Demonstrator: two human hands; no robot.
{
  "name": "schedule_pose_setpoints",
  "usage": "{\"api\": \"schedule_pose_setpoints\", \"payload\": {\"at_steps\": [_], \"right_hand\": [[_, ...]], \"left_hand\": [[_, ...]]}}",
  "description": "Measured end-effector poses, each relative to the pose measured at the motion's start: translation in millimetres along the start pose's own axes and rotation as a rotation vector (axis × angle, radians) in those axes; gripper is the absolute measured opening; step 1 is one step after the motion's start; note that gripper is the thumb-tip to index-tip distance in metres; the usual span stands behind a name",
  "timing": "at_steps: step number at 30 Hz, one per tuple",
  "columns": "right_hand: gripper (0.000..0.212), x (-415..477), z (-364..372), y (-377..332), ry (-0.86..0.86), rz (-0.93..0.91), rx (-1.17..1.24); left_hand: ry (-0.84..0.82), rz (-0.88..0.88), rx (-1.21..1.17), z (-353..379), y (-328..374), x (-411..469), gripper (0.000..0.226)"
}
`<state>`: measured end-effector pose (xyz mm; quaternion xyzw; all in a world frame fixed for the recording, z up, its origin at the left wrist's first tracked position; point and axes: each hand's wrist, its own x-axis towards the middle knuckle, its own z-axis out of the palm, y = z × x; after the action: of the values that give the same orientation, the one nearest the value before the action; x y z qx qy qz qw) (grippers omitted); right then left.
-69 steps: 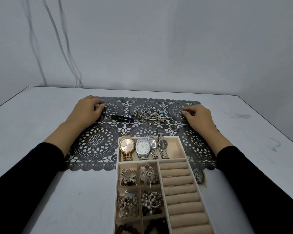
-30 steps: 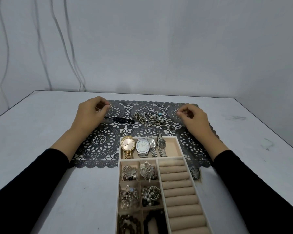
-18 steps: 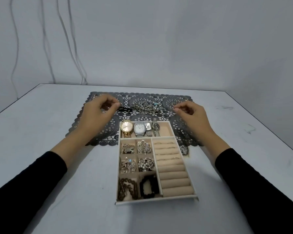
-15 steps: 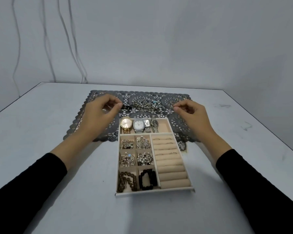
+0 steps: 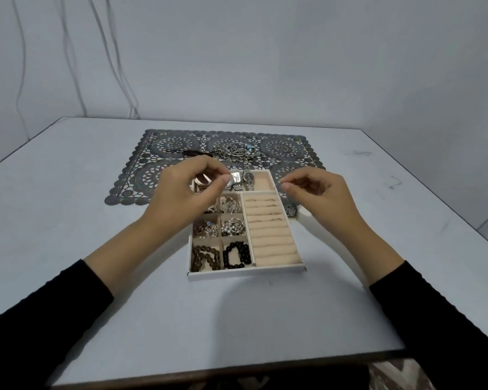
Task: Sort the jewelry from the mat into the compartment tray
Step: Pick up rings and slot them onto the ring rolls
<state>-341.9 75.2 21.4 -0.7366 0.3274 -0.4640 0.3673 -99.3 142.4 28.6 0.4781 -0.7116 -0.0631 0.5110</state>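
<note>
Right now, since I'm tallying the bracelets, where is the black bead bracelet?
In the head view the black bead bracelet lies in the nearest row of the tray, between the brown bead bracelet on its left and the ring rolls on its right.

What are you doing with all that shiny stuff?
A person is sorting jewelry into a compartment tray. Both hands hover over its far end: the right hand pinches a thin wire hoop, and the left hand has its fingers pinched together, but nothing shows between them. Watches and bead bracelets already sit in compartments. A tangle of chains lies on the mat, not yet sorted.
</note>
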Motion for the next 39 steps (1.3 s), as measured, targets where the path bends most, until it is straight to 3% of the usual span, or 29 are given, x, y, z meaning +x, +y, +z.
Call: {"api": "schedule_pose_setpoints", "payload": {"at_steps": [17, 34, 39], "right_hand": [[0.008, -15, -7, -2, -0.295, -0.147, -0.291], [0.007, -14, -9, -3, -0.349, -0.215, -0.415], [0.008, -14, -10, -4, -0.411, -0.162, -0.387]], "left_hand": [[-0.073, 0.068, -0.013, 19, 17, -16, 0.007], [-0.061, 0.077, 0.017, 22, 12, -18, 0.007], [-0.063, 0.064, 0.015, 22, 13, -19, 0.007]]}}
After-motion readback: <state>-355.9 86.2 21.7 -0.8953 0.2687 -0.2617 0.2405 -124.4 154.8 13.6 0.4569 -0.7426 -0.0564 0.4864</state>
